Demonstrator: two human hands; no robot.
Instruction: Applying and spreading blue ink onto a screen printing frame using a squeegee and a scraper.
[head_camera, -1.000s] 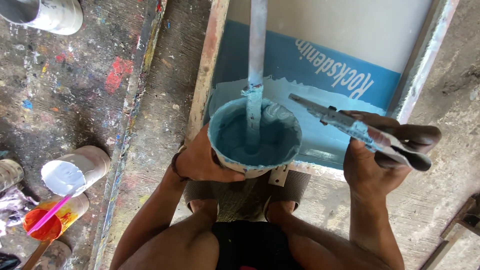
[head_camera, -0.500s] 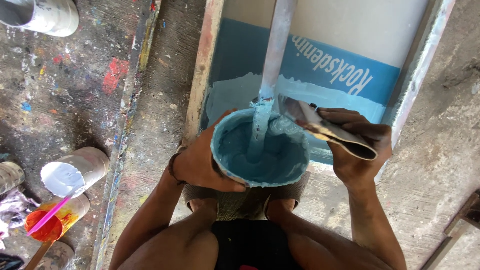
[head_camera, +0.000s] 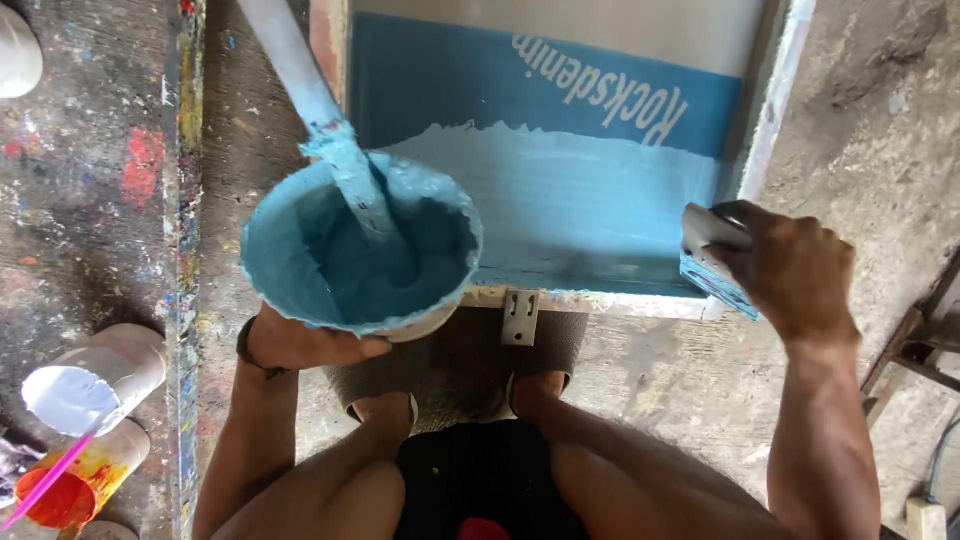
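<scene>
The left hand (head_camera: 300, 345) is cupping the underside of a round paint tub (head_camera: 360, 245), its fingers curling around the base and gripping it, while a dark band sits at the wrist. The tub is being held tilted toward the camera at the near-left corner of a screen-printing frame (head_camera: 770, 120), and it is carrying thick light-blue paint (head_camera: 385, 270) that is coating its inner wall and rim. A long stirring stick (head_camera: 300, 80), smeared with the same blue, is standing in the paint and leaning away up toward the top left.

The right hand (head_camera: 790, 270) is closing around a squeegee (head_camera: 712, 258), fingers wrapping over its grey handle, with the paint-stained blade edge showing below the knuckles. It is resting at the near-right corner of the frame, well apart from the tub.

Inside the frame, the mesh is showing a darker blue band with white lettering and, nearer the person, a spread of pale blue paint (head_camera: 580, 200) with a ragged upper edge. A small metal bracket (head_camera: 520, 315) is hanging from the frame's near rail.

On the paint-spattered surface at the left, a can of white paint (head_camera: 95, 380) and a container of orange paint (head_camera: 70, 485) with a pink stick in it are sitting side by side.
</scene>
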